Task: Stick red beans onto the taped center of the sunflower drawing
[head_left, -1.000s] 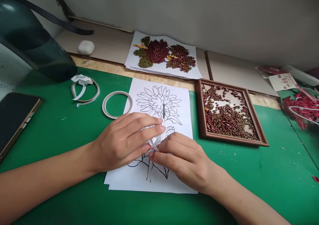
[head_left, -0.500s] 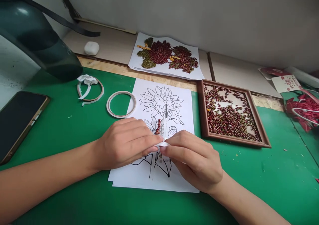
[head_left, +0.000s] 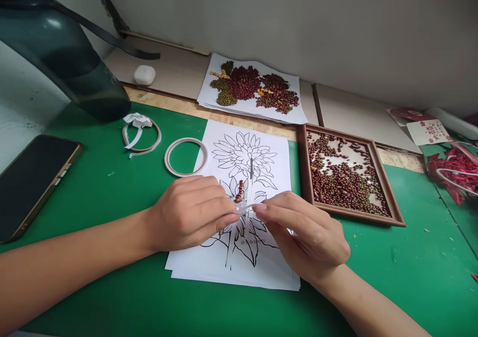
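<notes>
my left hand (head_left: 197, 212): pinching one end of a white strip (head_left: 245, 209). my right hand (head_left: 308, 227): pinching its other end. strip: between my hands, over the flower drawing (head_left: 239, 150). red beans (head_left: 240, 191): short row, on the drawing.

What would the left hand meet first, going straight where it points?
Past the white strip it holds, the left hand would likely meet the right hand first, though depth is unclear.

dark bottle (head_left: 74, 60), black phone (head_left: 37, 185), small white case (head_left: 144, 75)
</notes>
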A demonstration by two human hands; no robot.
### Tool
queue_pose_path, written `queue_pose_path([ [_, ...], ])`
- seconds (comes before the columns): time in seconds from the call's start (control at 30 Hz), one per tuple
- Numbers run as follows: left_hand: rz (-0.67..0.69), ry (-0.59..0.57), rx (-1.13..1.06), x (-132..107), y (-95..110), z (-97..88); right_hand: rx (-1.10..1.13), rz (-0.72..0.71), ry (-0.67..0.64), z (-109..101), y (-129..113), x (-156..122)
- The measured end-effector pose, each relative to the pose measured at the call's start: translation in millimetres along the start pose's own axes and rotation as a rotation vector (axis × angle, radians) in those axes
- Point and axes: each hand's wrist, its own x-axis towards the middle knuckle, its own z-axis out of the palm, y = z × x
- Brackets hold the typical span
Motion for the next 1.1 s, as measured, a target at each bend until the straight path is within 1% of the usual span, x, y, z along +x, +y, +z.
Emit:
queue_pose_path([
  [0.1,-0.002,0.019,0.001,-1,-1,1.0,0.019,0.007,0.006,1,1,-1],
  [0.23,0.027,0.043,0.001,-2,-1,1.0,0.01,0.022,-0.052,0,3,-5],
  [0.4,0.083,0.064,0.022,1,0,-0.8,-0.038,0.019,-0.085,0,1,-5],
  [0.53,0.124,0.128,0.022,3,0,0.1,-0.066,0.022,-0.126,0,-2,-4],
  [0.63,0.15,0.164,0.011,0,1,2.3,-0.065,0.021,-0.117,3,-3,-5],
  [0.8,0.167,0.162,-0.041,-5,3,1.7,-0.069,-0.019,-0.074,9,1,-8],
  [0.97,0.191,0.118,-0.12,2,6,-2.5,-0.047,-0.103,-0.082,11,5,-11],
  [1.1,0.211,0.131,-0.107,6,11,-5.9,-0.012,-0.128,-0.072,11,3,-14],
])
